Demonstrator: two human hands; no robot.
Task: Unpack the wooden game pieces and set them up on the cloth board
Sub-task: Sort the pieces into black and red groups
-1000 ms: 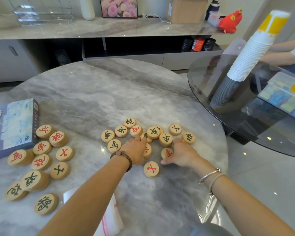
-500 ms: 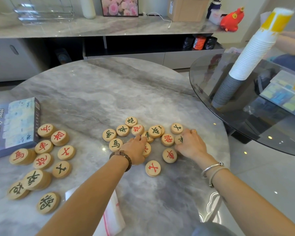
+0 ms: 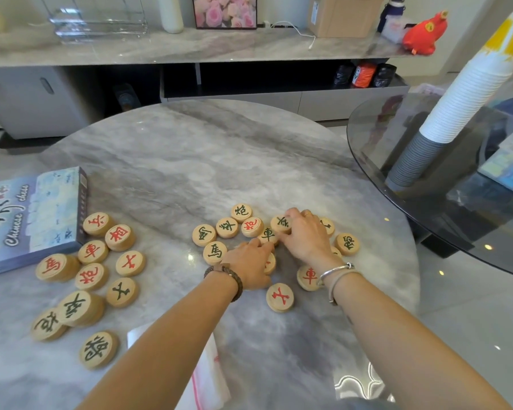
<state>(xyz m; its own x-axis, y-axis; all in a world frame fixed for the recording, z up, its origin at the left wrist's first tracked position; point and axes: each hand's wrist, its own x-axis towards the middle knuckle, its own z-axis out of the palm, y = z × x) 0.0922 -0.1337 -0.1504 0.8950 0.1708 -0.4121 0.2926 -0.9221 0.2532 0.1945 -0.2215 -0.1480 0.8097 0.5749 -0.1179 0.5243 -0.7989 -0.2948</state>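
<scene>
Marble table (image 3: 190, 173), round: wooden game pieces (image 3: 251, 226) loose in two clusters; cloth board not in view. Your left hand (image 3: 249, 267) lies flat on the centre cluster; your right hand (image 3: 305, 236) pinches a green-marked piece (image 3: 281, 224). Risk: crowded discs, so lifting may nudge neighbours toward the rim.

Game pieces (image 3: 280, 297): discs of pale, smooth wood, matt, with characters filled in red or dark green paint. Round table (image 3: 190, 161): grey-veined, marble-look top, polished, showing bright spot reflections. Side table (image 3: 427, 202): dark transparent glass, glossy. Game box (image 3: 36, 214): printed card with a slight sheen. Bag (image 3: 211, 377): thin, clear plastic with a red strip. Cup stack (image 3: 468, 84): matt white, finely ribbed; paper or plastic cannot be told. Bracelet (image 3: 233, 279), left wrist: dark braided cord. Bangle (image 3: 335, 269), right wrist: bright polished metal. Floor (image 3: 471, 321): pale, glossy tile.
</scene>
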